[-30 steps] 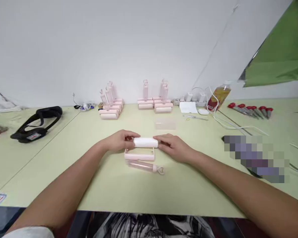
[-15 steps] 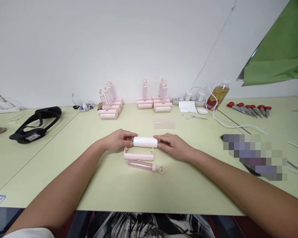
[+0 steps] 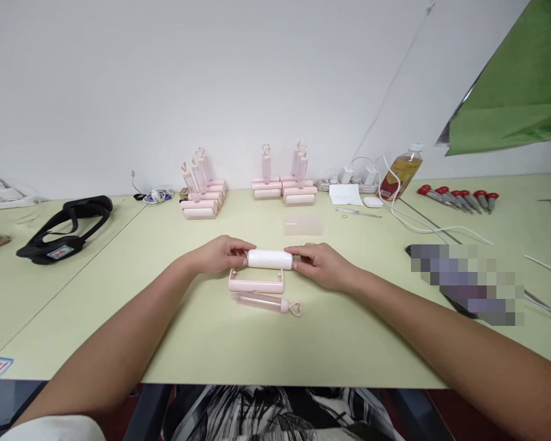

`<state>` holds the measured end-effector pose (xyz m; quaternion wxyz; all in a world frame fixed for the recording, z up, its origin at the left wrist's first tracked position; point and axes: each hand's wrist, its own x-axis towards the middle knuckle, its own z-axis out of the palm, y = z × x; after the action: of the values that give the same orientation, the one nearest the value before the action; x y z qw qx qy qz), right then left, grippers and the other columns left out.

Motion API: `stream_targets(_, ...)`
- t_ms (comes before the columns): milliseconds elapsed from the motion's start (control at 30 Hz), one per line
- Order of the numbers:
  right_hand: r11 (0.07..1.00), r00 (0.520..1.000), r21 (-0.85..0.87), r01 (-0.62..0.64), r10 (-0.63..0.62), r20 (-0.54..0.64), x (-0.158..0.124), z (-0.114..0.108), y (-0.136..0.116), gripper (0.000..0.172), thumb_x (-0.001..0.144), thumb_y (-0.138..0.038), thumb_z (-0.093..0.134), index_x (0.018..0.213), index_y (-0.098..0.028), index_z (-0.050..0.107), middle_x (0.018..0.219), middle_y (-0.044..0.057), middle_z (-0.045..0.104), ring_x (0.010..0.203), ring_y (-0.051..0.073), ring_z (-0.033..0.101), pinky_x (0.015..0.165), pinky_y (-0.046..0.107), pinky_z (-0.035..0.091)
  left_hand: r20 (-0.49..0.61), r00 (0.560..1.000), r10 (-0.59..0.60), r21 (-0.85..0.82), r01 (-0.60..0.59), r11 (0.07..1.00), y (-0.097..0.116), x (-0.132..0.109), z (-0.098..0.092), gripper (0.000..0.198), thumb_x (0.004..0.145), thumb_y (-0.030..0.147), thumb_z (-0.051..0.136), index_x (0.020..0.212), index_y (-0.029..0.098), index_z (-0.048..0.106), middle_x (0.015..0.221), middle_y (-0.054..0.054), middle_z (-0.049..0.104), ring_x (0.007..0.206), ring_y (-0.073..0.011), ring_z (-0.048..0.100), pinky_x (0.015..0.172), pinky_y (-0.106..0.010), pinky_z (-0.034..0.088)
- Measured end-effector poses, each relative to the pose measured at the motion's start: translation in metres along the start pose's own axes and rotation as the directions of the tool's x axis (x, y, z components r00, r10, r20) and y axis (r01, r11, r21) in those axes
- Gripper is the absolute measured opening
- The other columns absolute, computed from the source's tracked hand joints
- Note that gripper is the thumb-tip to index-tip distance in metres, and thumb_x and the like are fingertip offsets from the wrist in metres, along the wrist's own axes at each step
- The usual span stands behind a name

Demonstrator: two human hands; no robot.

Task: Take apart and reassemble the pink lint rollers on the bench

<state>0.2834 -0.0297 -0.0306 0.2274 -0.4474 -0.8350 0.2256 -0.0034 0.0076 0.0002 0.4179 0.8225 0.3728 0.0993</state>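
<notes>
A white paper roll [image 3: 270, 259] is held at both ends. My left hand [image 3: 220, 254] pinches its left end and my right hand [image 3: 319, 264] pinches its right end. It hovers just above a pink U-shaped roller frame [image 3: 256, 285] lying flat on the pale green table [image 3: 211, 343]. A translucent pink handle with a heart-shaped loop [image 3: 269, 302] lies in front of the frame, apart from both hands.
Two groups of pink lint rollers [image 3: 202, 190] [image 3: 282, 180] stand at the back. A clear cover [image 3: 303, 225] lies behind my hands. A black headset [image 3: 64, 229] is left; a bottle [image 3: 401, 173], red-handled screwdrivers [image 3: 459, 199] and white cables [image 3: 441, 229] are right.
The view has drifted slightly; both hands and the white roll stay in the same pose above the pink frame. Nothing was let go or picked up.
</notes>
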Motion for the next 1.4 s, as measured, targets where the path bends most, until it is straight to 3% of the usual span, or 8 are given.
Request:
stream_targets(167,0.999,0.999,0.029,-0.016,0.017,-0.041,0.001,0.006,0.004,0.038,0.084,-0.023,0.053,0.119,-0.024,0.066,0.089,0.002,0.071,0.066,0.016,0.059,0.059,0.026,0.043,0.004,1.000,-0.004,-0.016,0.004,1.000,-0.001,0.001,0.001,0.039,0.085,0.032,0.056,0.121,0.020,0.062,0.080,-0.001,0.062,0.073,-0.0134,0.055,0.068,-0.023,0.045)
stream_targets(567,0.995,0.993,0.085,-0.056,0.065,-0.098,0.004,0.005,0.012,0.037,0.088,-0.023,0.048,0.120,-0.025,0.066,0.120,0.002,0.068,0.106,0.022,0.064,0.086,0.032,0.051,-0.072,0.997,-0.029,-0.010,0.028,1.000,-0.001,0.000,0.004,0.045,0.081,0.038,0.055,0.121,0.018,0.063,0.087,-0.002,0.066,0.076,-0.0152,0.056,0.069,-0.025,0.046)
stream_targets(767,0.995,0.988,0.029,-0.100,0.103,-0.113,0.004,0.004,0.011,0.034,0.086,-0.022,0.049,0.114,-0.022,0.068,0.114,0.005,0.069,0.089,0.021,0.065,0.076,0.033,0.051,-0.125,0.992,-0.025,0.053,0.032,0.998,-0.010,0.002,0.001,0.046,0.079,0.034,0.055,0.122,0.019,0.062,0.102,-0.004,0.067,0.089,-0.0191,0.059,0.080,-0.028,0.047)
stream_targets(867,0.999,0.988,-0.017,-0.048,0.045,-0.146,0.004,0.004,0.008,0.028,0.085,-0.023,0.052,0.107,-0.021,0.069,0.111,0.007,0.069,0.088,0.021,0.063,0.077,0.034,0.049,-0.132,0.991,-0.019,0.069,0.028,0.997,-0.011,0.002,0.001,0.048,0.077,0.031,0.056,0.122,0.017,0.062,0.108,-0.005,0.067,0.094,-0.0209,0.059,0.083,-0.029,0.047)
stream_targets(967,0.998,0.985,-0.058,-0.013,0.003,-0.174,0.004,0.007,0.005,0.022,0.082,-0.030,0.060,0.100,-0.020,0.069,0.113,0.010,0.067,0.102,0.026,0.058,0.088,0.041,0.046,-0.133,0.991,-0.026,0.060,0.035,0.998,-0.011,0.003,0.002,0.049,0.075,0.029,0.056,0.123,0.017,0.061,0.107,-0.004,0.066,0.093,-0.0203,0.059,0.082,-0.028,0.047)
stream_targets(1133,0.998,0.989,-0.054,-0.011,0.003,-0.149,0.005,0.015,0.004,0.030,0.081,-0.042,0.064,0.100,-0.020,0.071,0.132,0.013,0.056,0.123,0.031,0.044,0.098,0.047,0.039,-0.178,0.983,-0.043,0.125,0.066,0.990,-0.013,0.006,0.005,0.045,0.074,0.025,0.055,0.118,0.019,0.063,0.104,-0.001,0.067,0.090,-0.0194,0.060,0.081,-0.028,0.045)
stream_targets(1300,0.991,0.986,-0.117,0.069,-0.086,-0.143,0.007,0.019,0.003,0.025,0.091,-0.033,0.052,0.103,-0.024,0.071,0.117,0.008,0.067,0.113,0.028,0.052,0.096,0.045,0.038,-0.230,0.972,-0.041,0.188,0.086,0.978,-0.011,0.008,0.009,0.043,0.075,0.024,0.053,0.116,0.020,0.064,0.110,-0.002,0.066,0.094,-0.0210,0.060,0.081,-0.028,0.046)
stream_targets(1400,0.982,0.982,-0.189,0.022,-0.056,-0.180,0.009,0.022,-0.002,0.024,0.091,-0.028,0.050,0.097,-0.024,0.072,0.103,0.006,0.072,0.104,0.028,0.055,0.092,0.046,0.037,-0.238,0.970,-0.042,0.242,0.101,0.965,-0.008,0.009,0.011,0.040,0.076,0.025,0.053,0.114,0.021,0.065,0.107,-0.003,0.066,0.092,-0.0214,0.061,0.078,-0.028,0.046)
